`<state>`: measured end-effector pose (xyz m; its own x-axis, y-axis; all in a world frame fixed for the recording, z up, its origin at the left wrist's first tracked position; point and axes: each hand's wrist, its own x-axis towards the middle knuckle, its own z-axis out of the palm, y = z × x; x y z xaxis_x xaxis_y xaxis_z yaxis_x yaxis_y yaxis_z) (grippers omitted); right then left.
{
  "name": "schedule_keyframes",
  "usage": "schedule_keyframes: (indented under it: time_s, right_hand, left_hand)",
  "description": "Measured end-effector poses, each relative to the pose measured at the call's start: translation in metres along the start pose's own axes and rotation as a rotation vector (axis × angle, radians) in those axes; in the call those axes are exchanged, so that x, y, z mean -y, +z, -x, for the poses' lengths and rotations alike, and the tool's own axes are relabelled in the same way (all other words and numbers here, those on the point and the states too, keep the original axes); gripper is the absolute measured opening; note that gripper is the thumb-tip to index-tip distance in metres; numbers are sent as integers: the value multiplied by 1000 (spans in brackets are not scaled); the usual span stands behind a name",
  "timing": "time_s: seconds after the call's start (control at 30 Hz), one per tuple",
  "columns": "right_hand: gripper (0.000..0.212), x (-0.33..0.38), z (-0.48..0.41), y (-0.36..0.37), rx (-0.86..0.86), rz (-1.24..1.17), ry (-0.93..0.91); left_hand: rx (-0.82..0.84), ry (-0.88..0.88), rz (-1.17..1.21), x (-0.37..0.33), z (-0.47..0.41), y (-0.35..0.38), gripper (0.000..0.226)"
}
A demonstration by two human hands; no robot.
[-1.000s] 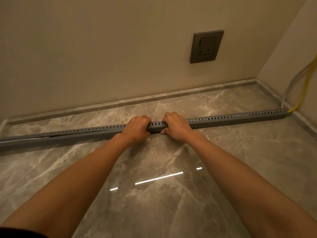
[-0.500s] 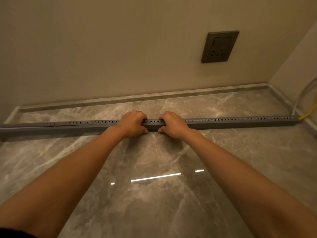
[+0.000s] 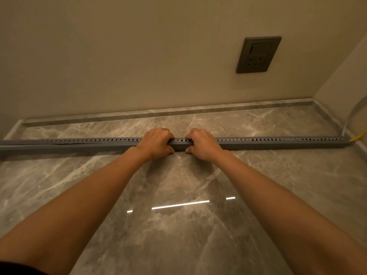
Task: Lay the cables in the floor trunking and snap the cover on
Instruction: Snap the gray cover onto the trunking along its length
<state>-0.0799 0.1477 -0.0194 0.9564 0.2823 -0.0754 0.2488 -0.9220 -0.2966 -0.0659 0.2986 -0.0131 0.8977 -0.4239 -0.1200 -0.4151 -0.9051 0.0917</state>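
Observation:
A long grey floor trunking point(image 3: 278, 143) with a row of holes along its top lies across the marble floor, parallel to the back wall. My left hand point(image 3: 156, 142) and my right hand point(image 3: 203, 143) clasp it side by side at its middle, fingers curled over the top and thumbs on the near face. Left of my hands a dark gap point(image 3: 79, 144) shows along the seam between the cover and the base. A yellow cable point(image 3: 358, 136) and a pale cable point(image 3: 352, 114) come out at the trunking's right end and rise along the side wall.
A dark wall socket point(image 3: 258, 54) sits on the back wall above the right half. A marble skirting point(image 3: 158, 114) runs along the wall foot. The glossy marble floor point(image 3: 178, 225) stretches toward me, with a light reflection on it.
The view has shifted, so the trunking now looks level and the socket sits further right. Both hands stay clasped on the trunking's middle, close together.

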Motion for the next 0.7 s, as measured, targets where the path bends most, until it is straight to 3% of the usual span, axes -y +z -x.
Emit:
schedule_keyframes:
  time_s: [0.23,0.43,0.7]
  right_hand:
    - [21,22,-10,3,23,-59,64]
    - [30,48,-21,13,35,-103,51]
    - [38,62,-28,21,27,-25,52]
  left_hand:
    - [2,-45,90,22,8,-6,29]
    - [68,-126,80,64,22,-14,35]
    - [32,-50,-59,67,28,-6,32]
